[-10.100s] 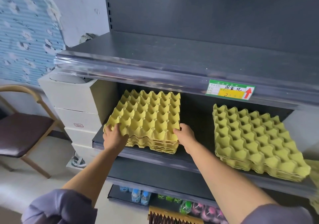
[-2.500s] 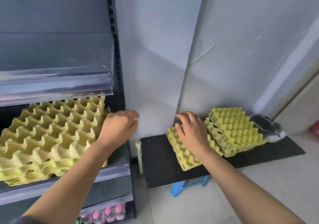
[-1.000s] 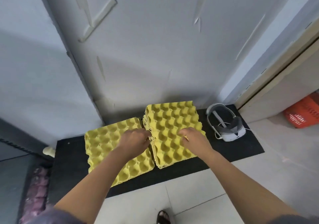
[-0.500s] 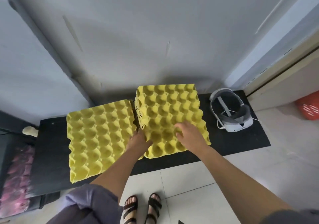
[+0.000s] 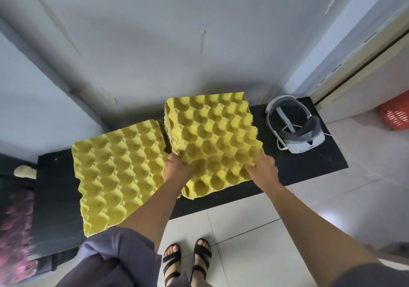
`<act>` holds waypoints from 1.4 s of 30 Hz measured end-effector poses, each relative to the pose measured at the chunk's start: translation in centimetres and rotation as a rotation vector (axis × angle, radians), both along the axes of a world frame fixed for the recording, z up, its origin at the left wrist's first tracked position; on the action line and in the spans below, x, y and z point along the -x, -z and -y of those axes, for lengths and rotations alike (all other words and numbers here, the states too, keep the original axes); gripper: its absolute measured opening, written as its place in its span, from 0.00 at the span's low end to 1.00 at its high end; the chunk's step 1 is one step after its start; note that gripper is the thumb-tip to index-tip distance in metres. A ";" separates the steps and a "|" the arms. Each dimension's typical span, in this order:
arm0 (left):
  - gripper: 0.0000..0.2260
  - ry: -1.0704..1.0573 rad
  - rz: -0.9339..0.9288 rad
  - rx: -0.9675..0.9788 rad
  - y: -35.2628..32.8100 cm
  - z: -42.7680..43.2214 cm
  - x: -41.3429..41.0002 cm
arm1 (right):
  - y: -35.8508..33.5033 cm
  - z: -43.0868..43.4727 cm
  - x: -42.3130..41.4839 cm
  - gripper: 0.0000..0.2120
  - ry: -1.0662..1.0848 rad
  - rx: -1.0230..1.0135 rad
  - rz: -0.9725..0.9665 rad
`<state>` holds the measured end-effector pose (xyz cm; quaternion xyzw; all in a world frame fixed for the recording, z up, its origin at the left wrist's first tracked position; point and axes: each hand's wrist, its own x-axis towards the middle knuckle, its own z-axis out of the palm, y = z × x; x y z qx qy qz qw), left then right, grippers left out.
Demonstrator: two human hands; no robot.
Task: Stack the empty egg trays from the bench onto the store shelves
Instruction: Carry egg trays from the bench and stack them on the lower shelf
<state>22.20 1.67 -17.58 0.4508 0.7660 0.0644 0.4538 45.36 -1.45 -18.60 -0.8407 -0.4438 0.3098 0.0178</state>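
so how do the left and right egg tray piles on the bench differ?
The right tray pile is gripped by both hands, left hand and right hand; the left tray pile is untouched. The right pile shows several stacked edges and stands taller; the left looks thinner and lies flat. Both are yellow, empty, on the black bench.

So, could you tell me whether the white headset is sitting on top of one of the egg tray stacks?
No, the headset lies on the black bench, apart from and to the right of the tray stacks.
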 end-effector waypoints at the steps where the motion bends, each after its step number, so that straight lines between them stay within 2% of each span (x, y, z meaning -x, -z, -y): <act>1: 0.29 -0.013 0.010 0.018 -0.2 -0.2 0.0 | 0.2 -0.1 -0.2 0.28 0.048 0.000 -0.042; 3: 0.28 -0.040 0.062 0.026 -0.5 -0.4 -0.1 | 0.4 -0.4 -0.6 0.31 0.123 0.018 -0.112; 5: 0.23 -0.067 0.135 -0.005 -0.9 -0.1 -0.4 | 0.5 -0.7 -0.8 0.33 0.186 0.041 -0.141; 9: 0.19 -0.104 0.160 -0.084 -1.2 0.9 -0.8 | 0.2 -1.6 -1.4 0.37 0.230 0.123 -0.067; 12: 0.22 -0.154 0.196 -0.134 -2.0 1.3 -1.0 | -0.6 -2.2 -1.6 0.34 0.243 0.115 -0.081; 18: 0.25 -0.317 0.408 -0.187 -5.5 1.1 -2.3 | -3.7 -2.0 -0.6 0.29 0.254 -0.011 -0.074; 22: 0.25 -0.337 0.481 -0.200 -7.8 0.5 -1.0 | -6.4 -1.6 -0.9 0.29 0.245 -0.102 -0.045; 26: 0.24 -0.360 0.610 -0.188 -10.6 0.4 0.9 | -9.0 -0.9 -0.8 0.28 0.247 -0.106 -0.038; 30: 0.24 -0.407 0.719 -0.139 -12.8 -0.1 1.6 | -10.9 -0.6 0.1 0.29 0.367 -0.128 -0.155; 34: 0.24 -0.378 0.735 -0.127 -13.8 -0.2 1.9 | -12.3 0.1 -0.1 0.30 0.659 -0.232 -0.394; 36: 0.24 -0.377 0.750 -0.139 -14.0 -0.2 2.2 | -12.5 0.6 -0.4 0.29 0.666 -0.296 -0.381; 38: 0.24 -0.382 0.778 -0.162 -14.3 -0.3 2.6 | -12.6 0.8 -0.5 0.26 0.686 -0.362 -0.371; 42: 0.20 -0.304 0.785 -0.199 -15.8 -1.1 3.7 | -13.4 0.8 0.0 0.13 0.873 -0.450 -0.668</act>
